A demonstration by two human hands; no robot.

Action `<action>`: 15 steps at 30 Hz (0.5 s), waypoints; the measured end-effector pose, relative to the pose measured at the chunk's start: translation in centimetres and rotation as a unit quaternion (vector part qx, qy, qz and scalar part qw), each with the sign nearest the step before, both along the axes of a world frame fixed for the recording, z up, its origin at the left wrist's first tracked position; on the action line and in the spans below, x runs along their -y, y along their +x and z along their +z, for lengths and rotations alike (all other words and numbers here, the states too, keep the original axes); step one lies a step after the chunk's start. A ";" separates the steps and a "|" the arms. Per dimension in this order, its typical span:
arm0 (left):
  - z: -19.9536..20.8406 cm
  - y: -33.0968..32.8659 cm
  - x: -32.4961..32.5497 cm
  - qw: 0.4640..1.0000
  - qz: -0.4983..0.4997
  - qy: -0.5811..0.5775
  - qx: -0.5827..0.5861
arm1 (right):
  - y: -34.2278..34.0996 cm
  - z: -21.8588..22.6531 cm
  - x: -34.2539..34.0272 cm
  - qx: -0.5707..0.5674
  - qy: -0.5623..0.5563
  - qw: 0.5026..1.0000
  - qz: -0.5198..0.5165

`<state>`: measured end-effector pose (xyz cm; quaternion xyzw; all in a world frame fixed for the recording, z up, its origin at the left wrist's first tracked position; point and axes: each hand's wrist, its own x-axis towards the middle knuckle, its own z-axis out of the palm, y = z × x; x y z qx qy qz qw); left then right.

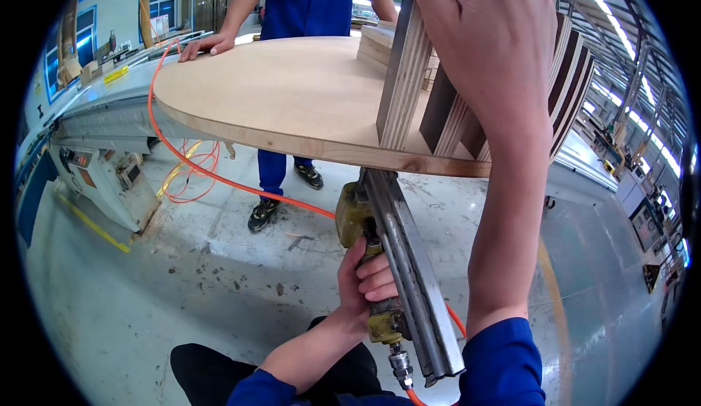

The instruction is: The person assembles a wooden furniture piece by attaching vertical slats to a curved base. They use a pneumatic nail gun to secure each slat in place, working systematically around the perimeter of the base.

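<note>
"Firstly, how does the tool lie from the fingers?"

"The pneumatic nailer (410,267) lies within the left hand (369,282), its fingers wrapped round the grip. The tool's long axis runs forward from near the person's lap to the near edge of the wooden panel (277,88), its nose just below the upright plywood pieces (400,99). The left hand is the nearer to it."

"And the right hand (500,48)?"

"It is raised at the upper part of the uprights, thumb showing; the other fingertips are hidden, so whether it is clamped cannot be told."

"Counts?"

"One nailer; orange hose (244,187), number of lengths undetermined; at least four uprights, overlap preventing a full count; one panel. Beyond: one stack of flat wood pieces (374,50) and one visible co-worker's hand (209,46), on the panel's far left edge."
</note>
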<state>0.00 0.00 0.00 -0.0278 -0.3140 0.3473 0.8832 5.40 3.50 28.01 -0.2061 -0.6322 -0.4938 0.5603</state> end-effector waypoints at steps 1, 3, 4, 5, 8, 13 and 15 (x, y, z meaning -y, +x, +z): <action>-0.2 -0.1 -0.2 1.000 0.007 0.012 0.003 | -0.7 -0.2 0.5 -0.009 0.013 0.999 -0.032; -0.7 0.1 -0.5 0.999 0.021 0.027 -0.002 | -0.8 -0.4 0.6 -0.006 0.025 0.997 -0.072; -1.1 0.1 -0.6 0.999 0.029 0.030 -0.008 | -0.3 -0.2 0.0 -0.001 0.022 0.997 -0.077; -1.4 0.0 -0.7 0.999 0.037 0.033 -0.015 | -0.1 -0.2 -0.7 0.000 0.018 0.997 -0.078; 1.0 0.5 0.5 0.999 -0.001 -0.050 0.019 | 1.1 0.3 -1.0 0.012 0.020 0.994 -0.102; -0.4 0.4 -0.4 0.999 0.003 0.007 0.033 | 1.2 -0.3 -0.2 0.011 -0.047 0.997 0.058; -0.7 0.3 -0.4 0.997 -0.002 0.049 0.059 | 1.5 -0.5 -0.5 0.013 -0.042 0.998 0.041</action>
